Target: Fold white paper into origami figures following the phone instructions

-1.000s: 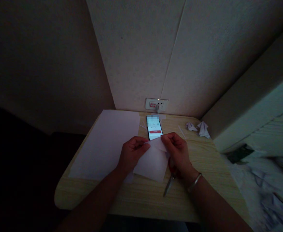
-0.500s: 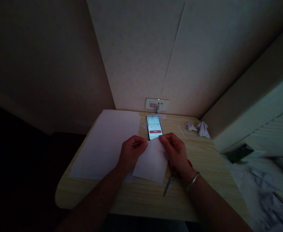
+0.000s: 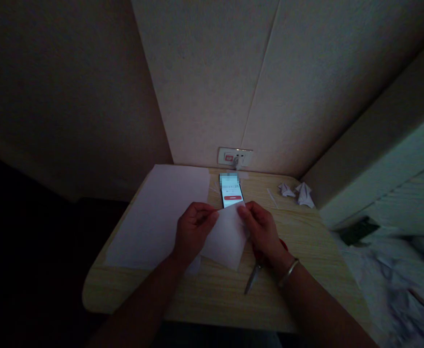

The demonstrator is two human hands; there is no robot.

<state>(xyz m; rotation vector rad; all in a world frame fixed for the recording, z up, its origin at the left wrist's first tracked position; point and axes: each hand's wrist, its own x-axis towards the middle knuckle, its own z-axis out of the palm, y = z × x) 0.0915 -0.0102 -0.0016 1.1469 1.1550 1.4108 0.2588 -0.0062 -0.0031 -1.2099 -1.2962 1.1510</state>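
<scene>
A small white sheet of paper (image 3: 226,239) is held just above a wooden table (image 3: 306,246). My left hand (image 3: 192,232) pinches its left upper edge. My right hand (image 3: 264,232), with a metal bangle on the wrist, pinches its right upper edge. Both hands are closed on the paper, and its lower corner hangs toward me. Under my right hand lie scissors (image 3: 252,278) with red handles, partly hidden by the hand.
A large white sheet (image 3: 157,212) lies on the table's left half. A lit phone (image 3: 231,190) lies behind the hands, below a wall socket (image 3: 234,156). Two folded paper figures (image 3: 297,191) and a paper strip (image 3: 271,197) sit at the back right. Rumpled cloth (image 3: 396,290) is at the right.
The small sheet has turned slightly and its upper edge has come closer between my hands. My hands stay at about the same place.
</scene>
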